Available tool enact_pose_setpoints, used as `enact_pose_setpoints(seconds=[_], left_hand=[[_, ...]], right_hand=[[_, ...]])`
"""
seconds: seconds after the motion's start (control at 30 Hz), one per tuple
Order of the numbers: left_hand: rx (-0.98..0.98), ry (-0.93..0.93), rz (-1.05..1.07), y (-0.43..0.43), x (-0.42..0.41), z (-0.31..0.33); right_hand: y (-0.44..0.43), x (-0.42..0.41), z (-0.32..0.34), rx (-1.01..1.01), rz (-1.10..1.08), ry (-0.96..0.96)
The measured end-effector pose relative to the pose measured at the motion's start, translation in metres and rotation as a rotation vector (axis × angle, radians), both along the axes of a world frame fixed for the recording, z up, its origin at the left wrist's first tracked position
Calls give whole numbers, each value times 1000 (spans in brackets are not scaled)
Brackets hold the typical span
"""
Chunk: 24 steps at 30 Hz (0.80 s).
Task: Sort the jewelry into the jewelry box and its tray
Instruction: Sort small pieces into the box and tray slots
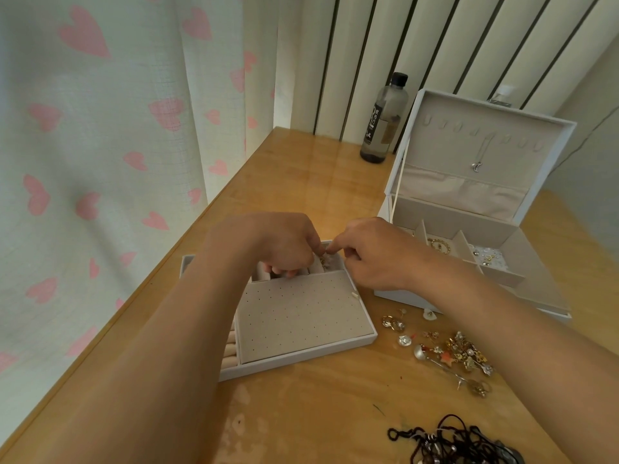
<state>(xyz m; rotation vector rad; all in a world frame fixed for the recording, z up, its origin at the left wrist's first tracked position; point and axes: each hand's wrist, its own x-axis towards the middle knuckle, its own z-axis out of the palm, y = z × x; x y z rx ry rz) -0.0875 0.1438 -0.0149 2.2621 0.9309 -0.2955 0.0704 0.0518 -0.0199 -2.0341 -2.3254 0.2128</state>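
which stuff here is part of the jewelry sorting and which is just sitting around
Job: tray, jewelry box, loose jewelry pile, small gold piece pinched between left hand and right hand.
Lying about: bottle, heart curtain.
Unsure: dark cord tangle.

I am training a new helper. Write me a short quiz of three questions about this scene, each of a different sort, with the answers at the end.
1. True or false: a necklace hangs inside the open lid of the jewelry box.
2. The pile of loose jewelry lies: A) on the table, right of the tray; B) in the box; C) on the curtain.
3. Fill in: the left hand and the right hand pinch a small gold piece over the far end of the ___.

Key: 1 true; 2 A; 3 tray.
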Motion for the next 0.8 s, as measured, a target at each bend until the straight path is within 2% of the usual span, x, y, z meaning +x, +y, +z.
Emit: enact_pose_setpoints(seconds=[0.4,0.8], left_hand=[[8,-25,7,-3,3,2],[12,-29,30,0,1,-1]], right_hand=[[-2,0,1,-7,97,6],[-2,-2,4,0,46,36]])
